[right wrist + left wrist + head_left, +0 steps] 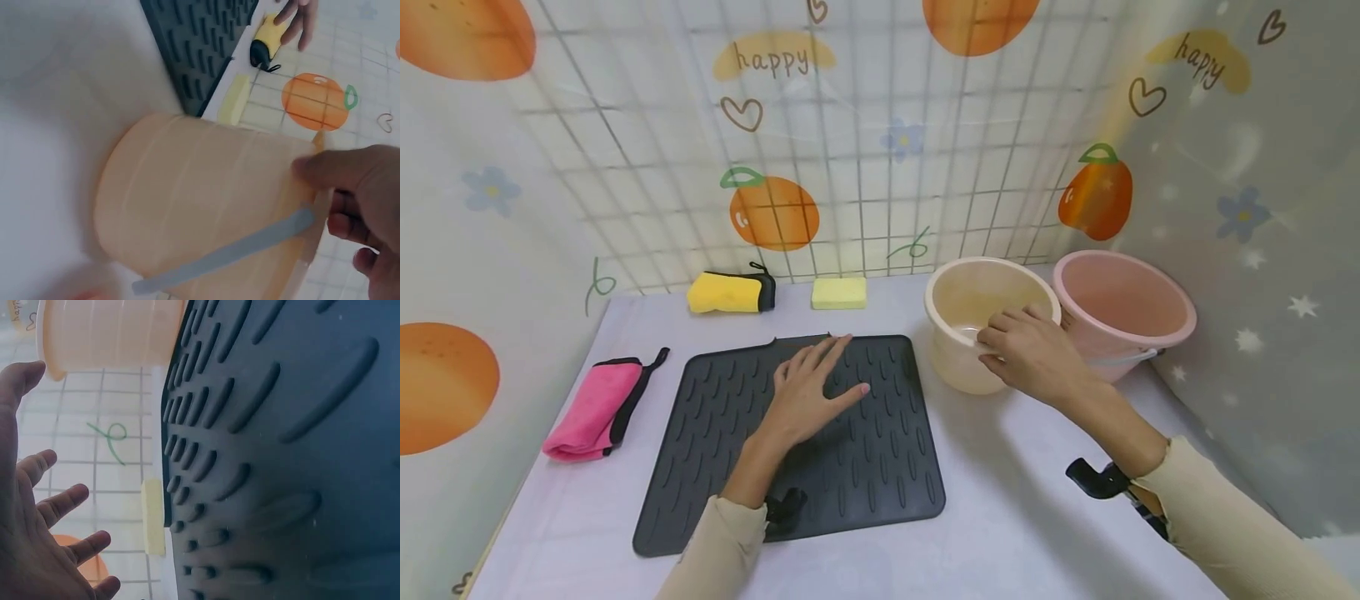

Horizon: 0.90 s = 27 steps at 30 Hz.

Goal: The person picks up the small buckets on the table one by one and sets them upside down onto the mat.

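My right hand is at the near rim of a cream plastic bucket. In the right wrist view the thumb presses the outside of the bucket, with the other fingers curled over the rim, so the hand grips it. A grey handle hangs along the bucket's side. My left hand hovers over a dark grey ribbed mat, fingers spread and holding nothing. Seen from the left wrist, those fingers are apart from the mat.
A pink bucket stands right beside the cream one. Behind the mat lie a yellow sponge and a folded yellow cloth item with black trim. A similar pink one is left of the mat. A wire grid rises along the back.
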{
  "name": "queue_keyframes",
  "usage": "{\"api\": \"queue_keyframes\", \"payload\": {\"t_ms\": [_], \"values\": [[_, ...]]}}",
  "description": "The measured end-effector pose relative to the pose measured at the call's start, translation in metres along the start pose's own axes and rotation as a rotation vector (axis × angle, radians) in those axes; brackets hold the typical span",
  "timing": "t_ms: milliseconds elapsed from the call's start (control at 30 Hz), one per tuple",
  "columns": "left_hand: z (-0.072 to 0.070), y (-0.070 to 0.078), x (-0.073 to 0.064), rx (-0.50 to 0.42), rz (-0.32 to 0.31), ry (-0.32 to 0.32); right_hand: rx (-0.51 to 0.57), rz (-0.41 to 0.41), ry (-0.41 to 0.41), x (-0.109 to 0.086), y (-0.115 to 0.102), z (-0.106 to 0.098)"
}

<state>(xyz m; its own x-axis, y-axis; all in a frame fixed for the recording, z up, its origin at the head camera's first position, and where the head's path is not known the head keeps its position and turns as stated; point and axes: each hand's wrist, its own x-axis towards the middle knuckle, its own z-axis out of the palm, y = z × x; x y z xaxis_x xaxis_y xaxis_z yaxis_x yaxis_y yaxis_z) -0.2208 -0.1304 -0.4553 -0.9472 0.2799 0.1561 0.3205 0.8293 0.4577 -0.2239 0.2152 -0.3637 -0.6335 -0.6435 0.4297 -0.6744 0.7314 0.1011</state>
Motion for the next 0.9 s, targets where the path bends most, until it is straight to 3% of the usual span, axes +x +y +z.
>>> {"api": "queue_keyframes", "payload": {"t_ms": [167, 367, 667, 900], "values": [[0.003, 0.003, 0.002, -0.018, 0.001, -0.007, 0.056, 0.053, -0.025, 0.004, -0.002, -0.001], [0.005, 0.005, 0.002, -0.037, 0.006, -0.007, 0.120, 0.146, 0.020, 0.002, -0.003, -0.006], [0.004, 0.008, 0.003, -0.090, -0.001, 0.000, 0.185, 0.146, 0.129, -0.001, 0.000, -0.011], [0.004, 0.014, 0.004, -0.207, -0.013, 0.004, 0.225, 0.166, 0.221, -0.004, -0.001, -0.014]]}}
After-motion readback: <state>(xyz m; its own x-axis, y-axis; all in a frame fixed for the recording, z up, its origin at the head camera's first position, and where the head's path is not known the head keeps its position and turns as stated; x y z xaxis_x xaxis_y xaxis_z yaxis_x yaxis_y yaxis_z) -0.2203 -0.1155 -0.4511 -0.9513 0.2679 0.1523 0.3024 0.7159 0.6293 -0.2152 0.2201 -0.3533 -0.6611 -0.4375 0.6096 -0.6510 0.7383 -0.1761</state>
